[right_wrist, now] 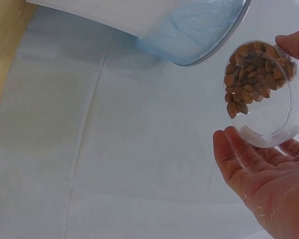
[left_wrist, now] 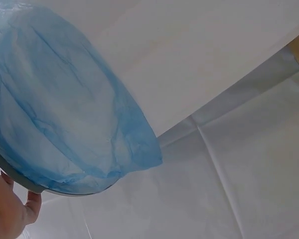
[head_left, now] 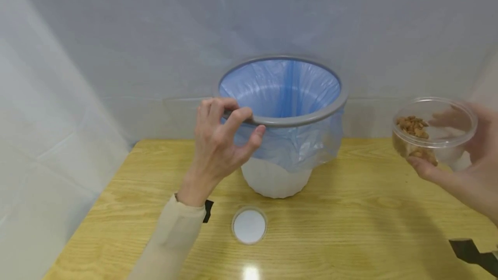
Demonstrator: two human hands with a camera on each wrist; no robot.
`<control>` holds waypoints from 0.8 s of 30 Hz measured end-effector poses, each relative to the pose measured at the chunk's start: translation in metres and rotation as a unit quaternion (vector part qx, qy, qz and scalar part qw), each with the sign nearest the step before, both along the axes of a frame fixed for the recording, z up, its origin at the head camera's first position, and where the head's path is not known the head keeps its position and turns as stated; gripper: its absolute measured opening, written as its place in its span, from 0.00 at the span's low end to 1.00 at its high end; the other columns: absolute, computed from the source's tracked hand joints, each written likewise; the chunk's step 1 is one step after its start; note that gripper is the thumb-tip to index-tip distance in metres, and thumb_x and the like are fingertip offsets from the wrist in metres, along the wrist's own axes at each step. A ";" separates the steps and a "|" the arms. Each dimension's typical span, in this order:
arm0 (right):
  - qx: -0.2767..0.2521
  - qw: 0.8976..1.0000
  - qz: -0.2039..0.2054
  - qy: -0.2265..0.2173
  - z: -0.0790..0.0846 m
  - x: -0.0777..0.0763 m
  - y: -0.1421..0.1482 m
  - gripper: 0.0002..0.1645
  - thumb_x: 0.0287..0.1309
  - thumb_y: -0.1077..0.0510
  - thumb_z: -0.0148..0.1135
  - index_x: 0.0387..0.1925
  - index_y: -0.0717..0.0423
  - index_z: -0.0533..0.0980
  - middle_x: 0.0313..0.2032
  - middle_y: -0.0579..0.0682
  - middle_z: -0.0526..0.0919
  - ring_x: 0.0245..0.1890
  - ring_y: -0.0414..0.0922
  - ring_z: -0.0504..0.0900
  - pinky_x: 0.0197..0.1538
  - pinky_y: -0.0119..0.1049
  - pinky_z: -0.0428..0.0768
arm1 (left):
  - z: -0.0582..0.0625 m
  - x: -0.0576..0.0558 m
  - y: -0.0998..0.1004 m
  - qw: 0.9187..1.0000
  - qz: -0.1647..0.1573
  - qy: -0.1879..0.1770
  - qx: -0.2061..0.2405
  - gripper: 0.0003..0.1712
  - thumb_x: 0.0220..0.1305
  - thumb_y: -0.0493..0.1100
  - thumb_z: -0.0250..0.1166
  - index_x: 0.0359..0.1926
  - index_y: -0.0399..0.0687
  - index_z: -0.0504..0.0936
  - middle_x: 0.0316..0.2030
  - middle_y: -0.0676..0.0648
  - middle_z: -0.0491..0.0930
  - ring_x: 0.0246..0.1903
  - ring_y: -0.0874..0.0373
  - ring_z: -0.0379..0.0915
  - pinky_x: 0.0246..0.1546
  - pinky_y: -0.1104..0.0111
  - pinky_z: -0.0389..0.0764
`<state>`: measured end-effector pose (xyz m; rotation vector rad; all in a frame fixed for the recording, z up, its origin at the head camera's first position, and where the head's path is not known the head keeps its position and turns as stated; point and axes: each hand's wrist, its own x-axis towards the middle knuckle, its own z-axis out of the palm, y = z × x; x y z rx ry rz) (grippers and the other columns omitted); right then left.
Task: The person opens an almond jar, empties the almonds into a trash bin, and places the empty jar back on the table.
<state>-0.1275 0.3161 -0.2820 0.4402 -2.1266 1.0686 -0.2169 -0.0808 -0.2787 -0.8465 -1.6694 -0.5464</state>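
A white trash can (head_left: 277,180) with a blue plastic liner (head_left: 288,85) folded over its edge stands at the middle of the table. Its grey rim ring (head_left: 299,120) is gripped at the near left by my left hand (head_left: 219,141), thumb outside and fingers over the top. In the left wrist view the liner (left_wrist: 65,109) hangs down outside the can. Off to the right, my right hand (head_left: 467,159) holds a clear round plastic tub (head_left: 447,141), raised above the table and tilted. Almonds (right_wrist: 254,74) are heaped at one side of the tub.
On the wooden table (head_left: 342,228), in front of the can, lies a small round white disc (head_left: 250,226) with a clear rim. Pale plastic sheeting (head_left: 155,33) hangs behind the table and along its left side.
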 end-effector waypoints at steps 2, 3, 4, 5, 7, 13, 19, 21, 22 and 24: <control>-0.004 1.000 -0.001 0.001 0.002 -0.003 0.000 0.65 0.23 0.85 0.70 0.72 0.57 0.65 0.57 0.36 0.77 0.57 0.31 0.76 0.54 0.15 0.71 | 0.001 0.001 -0.001 1.000 0.000 -0.001 -0.001 0.17 0.69 0.56 0.61 0.38 0.46 0.78 0.37 0.40 0.73 0.37 0.43 0.65 0.41 0.51 0.68; -0.007 1.000 0.002 0.001 0.003 -0.004 -0.001 0.65 0.23 0.85 0.70 0.72 0.57 0.65 0.57 0.36 0.77 0.56 0.31 0.76 0.54 0.15 0.71 | 0.001 0.000 -0.001 1.000 -0.001 -0.001 -0.001 0.17 0.70 0.56 0.60 0.38 0.46 0.78 0.37 0.40 0.73 0.37 0.43 0.65 0.41 0.51 0.68; -0.006 1.000 0.002 0.001 0.004 -0.005 -0.001 0.66 0.22 0.85 0.70 0.72 0.57 0.64 0.57 0.37 0.76 0.56 0.31 0.76 0.54 0.15 0.72 | 0.001 0.000 -0.001 1.000 -0.002 -0.001 -0.001 0.18 0.71 0.56 0.60 0.38 0.46 0.78 0.37 0.40 0.73 0.37 0.43 0.65 0.41 0.51 0.67; -0.001 1.000 0.000 0.001 0.005 -0.006 -0.001 0.66 0.23 0.85 0.70 0.73 0.56 0.64 0.58 0.36 0.76 0.56 0.31 0.75 0.53 0.15 0.71 | 0.001 0.000 -0.002 1.000 -0.002 -0.001 -0.002 0.18 0.72 0.57 0.59 0.39 0.46 0.78 0.37 0.40 0.73 0.37 0.43 0.65 0.41 0.51 0.67; -0.002 1.000 0.002 -0.005 0.007 -0.008 -0.002 0.66 0.24 0.85 0.70 0.73 0.56 0.63 0.58 0.37 0.75 0.56 0.32 0.76 0.52 0.15 0.72 | 0.001 0.000 -0.002 1.000 -0.002 0.000 -0.003 0.18 0.72 0.57 0.59 0.39 0.46 0.78 0.37 0.40 0.73 0.37 0.43 0.65 0.40 0.51 0.67; -0.030 0.999 0.015 -0.035 0.020 -0.013 -0.011 0.59 0.25 0.86 0.72 0.68 0.61 0.70 0.56 0.46 0.80 0.52 0.37 0.80 0.48 0.15 0.78 | 0.000 0.000 -0.005 1.000 -0.004 0.002 -0.006 0.17 0.72 0.57 0.59 0.39 0.47 0.79 0.38 0.41 0.73 0.37 0.42 0.65 0.41 0.50 0.68; -0.024 0.999 0.027 0.010 0.020 -0.017 -0.017 0.65 0.20 0.88 0.68 0.71 0.64 0.64 0.60 0.47 0.77 0.54 0.38 0.79 0.50 0.17 0.78 | 0.001 0.000 -0.006 1.000 -0.004 0.010 -0.010 0.16 0.72 0.55 0.60 0.39 0.47 0.79 0.38 0.41 0.74 0.39 0.42 0.66 0.42 0.50 0.70; -0.016 0.999 0.027 0.026 0.017 -0.018 -0.018 0.68 0.19 0.88 0.67 0.72 0.63 0.60 0.61 0.45 0.75 0.55 0.37 0.79 0.51 0.17 0.77 | 0.001 0.000 -0.006 1.000 -0.005 0.012 -0.012 0.15 0.72 0.55 0.60 0.39 0.47 0.79 0.38 0.41 0.74 0.38 0.42 0.66 0.42 0.50 0.70; -0.024 0.999 0.028 0.026 0.017 -0.019 -0.020 0.68 0.20 0.88 0.67 0.72 0.62 0.60 0.60 0.45 0.75 0.55 0.37 0.79 0.51 0.17 0.76 | 0.002 0.000 -0.006 1.000 -0.006 0.014 -0.013 0.15 0.72 0.55 0.61 0.39 0.48 0.79 0.38 0.41 0.75 0.38 0.42 0.66 0.42 0.50 0.70; -0.031 0.999 0.026 0.021 0.017 -0.019 -0.022 0.67 0.21 0.87 0.67 0.72 0.60 0.60 0.59 0.43 0.76 0.56 0.36 0.78 0.52 0.17 0.75 | 0.002 0.001 -0.007 1.000 -0.006 0.015 -0.014 0.15 0.72 0.55 0.61 0.39 0.48 0.79 0.38 0.41 0.75 0.38 0.41 0.66 0.41 0.50 0.69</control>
